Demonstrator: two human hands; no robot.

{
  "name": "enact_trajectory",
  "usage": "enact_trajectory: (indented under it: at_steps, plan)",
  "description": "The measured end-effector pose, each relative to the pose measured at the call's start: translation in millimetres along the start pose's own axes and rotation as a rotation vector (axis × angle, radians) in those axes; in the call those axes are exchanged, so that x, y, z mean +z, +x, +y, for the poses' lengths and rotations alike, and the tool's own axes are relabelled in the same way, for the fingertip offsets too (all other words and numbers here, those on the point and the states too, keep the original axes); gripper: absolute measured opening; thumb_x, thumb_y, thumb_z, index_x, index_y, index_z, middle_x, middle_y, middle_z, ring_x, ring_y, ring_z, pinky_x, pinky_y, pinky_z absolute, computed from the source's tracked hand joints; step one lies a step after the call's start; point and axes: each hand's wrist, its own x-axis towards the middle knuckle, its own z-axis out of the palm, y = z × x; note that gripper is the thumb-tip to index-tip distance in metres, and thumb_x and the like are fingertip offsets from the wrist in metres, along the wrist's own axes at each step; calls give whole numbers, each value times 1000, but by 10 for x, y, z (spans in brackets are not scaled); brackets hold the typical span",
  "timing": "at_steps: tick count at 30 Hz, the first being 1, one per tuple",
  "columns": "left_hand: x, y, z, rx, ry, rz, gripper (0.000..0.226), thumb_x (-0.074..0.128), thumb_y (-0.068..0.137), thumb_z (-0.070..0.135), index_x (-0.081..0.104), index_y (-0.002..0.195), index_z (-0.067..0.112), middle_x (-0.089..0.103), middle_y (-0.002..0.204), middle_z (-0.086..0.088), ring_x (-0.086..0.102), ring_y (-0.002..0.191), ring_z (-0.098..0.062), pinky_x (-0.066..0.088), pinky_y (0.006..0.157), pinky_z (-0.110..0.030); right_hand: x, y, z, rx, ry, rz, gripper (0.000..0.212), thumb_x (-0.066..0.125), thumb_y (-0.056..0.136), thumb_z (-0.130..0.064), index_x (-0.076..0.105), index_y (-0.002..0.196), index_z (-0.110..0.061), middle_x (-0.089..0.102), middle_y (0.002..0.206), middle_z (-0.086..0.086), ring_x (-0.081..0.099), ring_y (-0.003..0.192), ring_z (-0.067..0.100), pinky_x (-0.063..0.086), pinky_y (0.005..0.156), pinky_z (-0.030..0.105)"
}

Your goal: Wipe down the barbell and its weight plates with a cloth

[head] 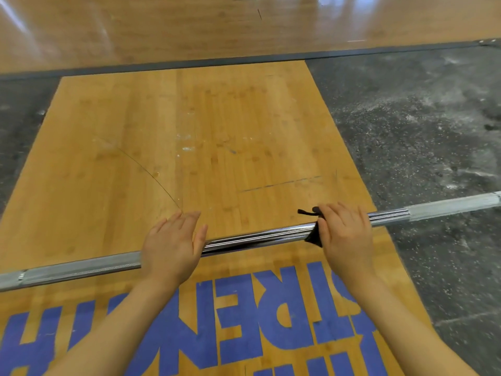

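A chrome barbell [254,237] runs across the view from lower left to upper right, with rough knurled sections toward both ends. My right hand [345,234] presses a black cloth [314,238] around the smooth middle of the bar; a corner of the cloth sticks out past my fingers. My left hand [173,245] rests flat on the bar to the left, fingers straight and together, holding nothing. No weight plates show in the frame.
The bar sits over a wooden lifting platform [189,131] with blue lettering [244,308] near my arms. Black speckled rubber flooring [420,131], dusted with white chalk, borders the platform on the right and left. A shiny wooden floor [162,23] lies beyond.
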Motion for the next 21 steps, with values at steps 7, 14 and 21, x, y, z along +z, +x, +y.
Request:
enact_trajectory:
  at_steps: [7,14,21]
  plan:
    - [-35,27,15,-8,5,12,72,11,94,51,62,128,13,68,121,-4,56,124,-27,40,99,-43,199,38,-673,-142,163,44,34,46,94,-22,72,99,0,70,101,13,64,107,37,48,97,49]
    - [-21,66,-17,5,27,33,73,8,94,50,60,130,12,67,121,-7,56,122,-26,37,104,-44,331,56,-849,-263,127,44,30,48,96,-22,71,105,-4,71,105,9,64,110,31,45,103,45]
    - [25,66,-27,28,32,68,70,12,96,49,62,127,11,68,119,-8,58,120,-27,39,103,-45,-6,135,277,-98,88,9,34,38,99,-15,67,101,2,67,101,16,61,103,40,45,94,50]
